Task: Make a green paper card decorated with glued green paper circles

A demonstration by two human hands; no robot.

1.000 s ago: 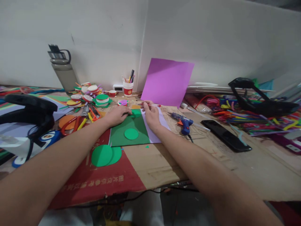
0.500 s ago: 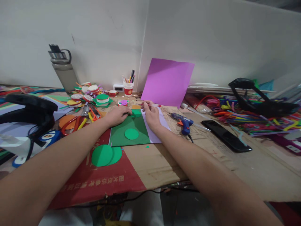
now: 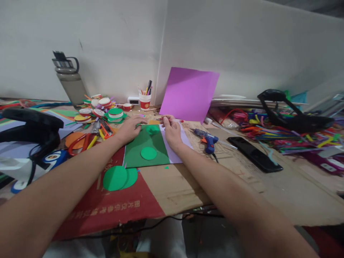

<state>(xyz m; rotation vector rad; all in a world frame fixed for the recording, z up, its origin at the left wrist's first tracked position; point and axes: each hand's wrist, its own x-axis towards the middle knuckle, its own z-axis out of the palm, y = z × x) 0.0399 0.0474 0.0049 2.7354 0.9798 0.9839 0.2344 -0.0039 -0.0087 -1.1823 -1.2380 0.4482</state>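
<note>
A dark green sheet (image 3: 134, 150) lies on a lilac sheet (image 3: 174, 154). One bright green paper circle (image 3: 148, 153) rests on its near half, and another green circle (image 3: 152, 130) sits at its far edge. My left hand (image 3: 130, 129) hovers at the sheet's far left corner, fingers loosely stretched and apart, holding nothing I can see. Over the lilac sheet, my right hand (image 3: 172, 133) has thumb and finger pinched together; what is between them is too small to make out. Two overlapping green circles (image 3: 115, 178) lie on red cardboard nearer me.
A blue glue gun (image 3: 210, 141) and a black phone (image 3: 254, 154) lie on the right. At left are red-handled scissors (image 3: 80, 143), a heap of paper-covered discs (image 3: 104, 104) and a bottle (image 3: 70, 84). A purple sheet (image 3: 189, 93) leans against the wall; a pen cup (image 3: 145, 101) stands beside it.
My left hand has drawn back to the left, off the far green circle. My right hand keeps its pinch in nearly the same place. The view has shifted slightly.
</note>
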